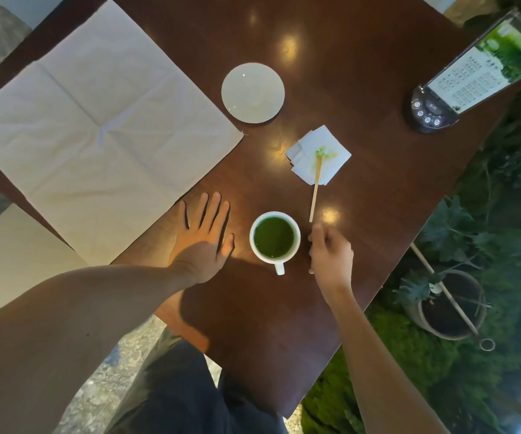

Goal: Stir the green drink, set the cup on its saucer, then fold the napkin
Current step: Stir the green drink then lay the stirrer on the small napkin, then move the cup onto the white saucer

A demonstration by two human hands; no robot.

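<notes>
A white cup [296, 238] full of green drink stands on the dark wooden table [362, 89], handle toward me. The white saucer [252, 93] sits bare farther back. A wooden stir stick [314, 192] lies with its green-stained tip on a small folded tissue [331, 164]. The large white napkin [96, 126] is spread flat at the left. My left hand [204, 239] rests flat on the table left of the cup, fingers spread. My right hand [331, 255] hovers right of the cup, fingers loosely curled, just below the stick's near end and holding nothing.
A menu stand on a black base with buttons [431, 111] stands at the table's far right corner. Beyond the right table edge are potted plants [450, 305] and greenery. A pale seat [11, 261] lies at the left, my legs below.
</notes>
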